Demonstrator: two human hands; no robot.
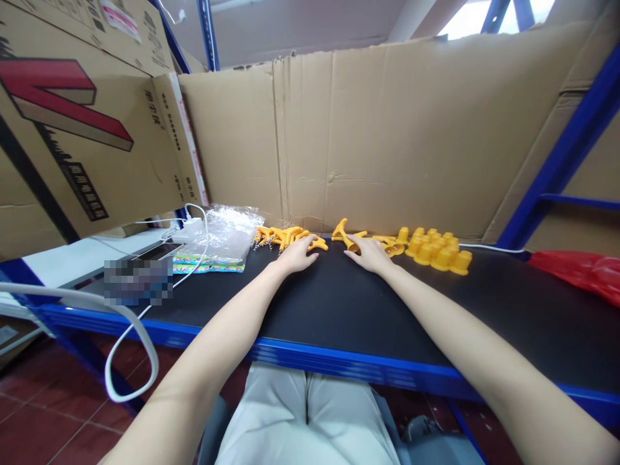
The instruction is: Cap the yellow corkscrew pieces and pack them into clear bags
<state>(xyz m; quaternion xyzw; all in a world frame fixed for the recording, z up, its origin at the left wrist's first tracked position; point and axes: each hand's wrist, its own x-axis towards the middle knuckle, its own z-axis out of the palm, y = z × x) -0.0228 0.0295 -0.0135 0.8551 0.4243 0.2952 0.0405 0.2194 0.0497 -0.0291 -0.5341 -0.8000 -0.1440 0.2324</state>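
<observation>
My left hand is at the near right edge of a pile of orange handles, several with thin metal spirals. Its thumb stands apart from the fingers, and no held thing shows. My right hand has its thumb and forefinger around the round base of an orange T-shaped handle, which leans up to the left. Its other fingers are partly hidden. Beyond and to the right of that hand lie more orange pieces with round bases. Several yellow cups stand upside down in rows farther right.
Clear plastic bags lie on colourful packets at the left, near a white cable and a blurred object. Cardboard walls the back of the black table. A red bag is at the right.
</observation>
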